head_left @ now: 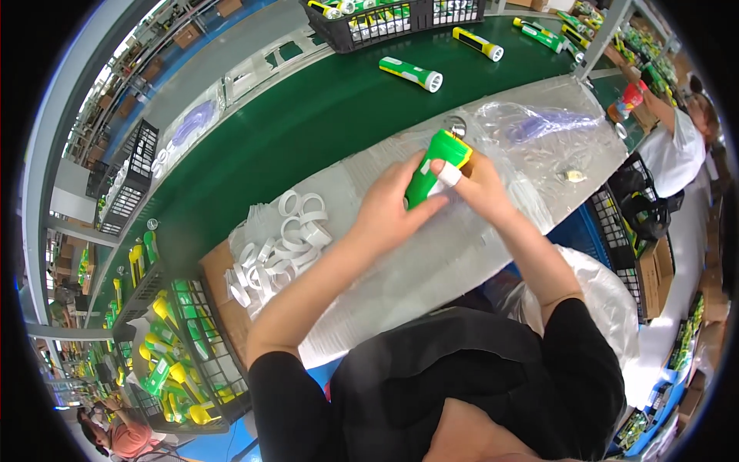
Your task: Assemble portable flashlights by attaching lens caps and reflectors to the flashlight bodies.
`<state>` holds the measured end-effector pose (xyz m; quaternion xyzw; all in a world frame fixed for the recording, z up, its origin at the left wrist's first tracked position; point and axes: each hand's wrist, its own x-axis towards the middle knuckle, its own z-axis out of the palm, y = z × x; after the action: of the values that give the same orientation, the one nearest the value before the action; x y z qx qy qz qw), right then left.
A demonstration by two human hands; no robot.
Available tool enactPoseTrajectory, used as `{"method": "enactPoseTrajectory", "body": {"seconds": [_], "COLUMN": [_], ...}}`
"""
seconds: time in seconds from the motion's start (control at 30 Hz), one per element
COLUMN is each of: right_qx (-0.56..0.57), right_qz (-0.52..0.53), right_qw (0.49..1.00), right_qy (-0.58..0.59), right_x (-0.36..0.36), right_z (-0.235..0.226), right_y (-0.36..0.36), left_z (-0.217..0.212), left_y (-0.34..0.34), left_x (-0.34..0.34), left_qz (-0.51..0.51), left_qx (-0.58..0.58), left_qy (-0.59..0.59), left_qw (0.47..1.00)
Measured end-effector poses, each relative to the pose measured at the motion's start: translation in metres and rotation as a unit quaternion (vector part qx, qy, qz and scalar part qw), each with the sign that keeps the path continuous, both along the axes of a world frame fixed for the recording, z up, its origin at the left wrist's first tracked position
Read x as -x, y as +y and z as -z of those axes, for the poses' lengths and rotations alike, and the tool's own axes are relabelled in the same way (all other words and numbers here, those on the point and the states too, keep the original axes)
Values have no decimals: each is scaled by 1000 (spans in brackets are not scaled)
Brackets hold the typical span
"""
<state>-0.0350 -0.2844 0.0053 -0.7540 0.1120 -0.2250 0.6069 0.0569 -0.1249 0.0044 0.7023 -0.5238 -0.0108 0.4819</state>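
A green and yellow flashlight body (425,182) is held tilted above the plastic-covered work surface, between both my hands. My left hand (391,202) wraps round its lower part. My right hand (479,183) grips it near the wide head end, its thumb, with a white wrap on it, pressed against the green side. Just beyond the head end shows a round shiny reflector (456,125), with what look like thin wires between; whether it is joined to the body I cannot tell. A pile of white plastic rings (291,245) lies left of my left forearm.
Beyond the work surface runs a green conveyor belt (308,127) carrying flashlights (412,74) and a black crate (369,31). Another crate (223,339) of yellow and green parts stands at left. Clear plastic bags (539,123) lie at right. Co-workers (677,146) sit at far right and lower left.
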Motion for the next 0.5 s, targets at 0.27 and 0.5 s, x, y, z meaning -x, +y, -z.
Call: {"method": "enactPoseTrajectory", "body": {"seconds": [0.27, 0.5], "right_qx": [-205, -201], "right_qz": [-226, -279], "right_qw": [952, 937], "right_qy": [-24, 68], "right_x": [63, 92], "right_z": [5, 13], "right_y": [68, 93], "left_z": [39, 16], "left_y": [27, 60], "left_x": [26, 48], "left_qz": [74, 136], "left_qx": [162, 134], "left_qy": [664, 470], "left_qw": [726, 862]}}
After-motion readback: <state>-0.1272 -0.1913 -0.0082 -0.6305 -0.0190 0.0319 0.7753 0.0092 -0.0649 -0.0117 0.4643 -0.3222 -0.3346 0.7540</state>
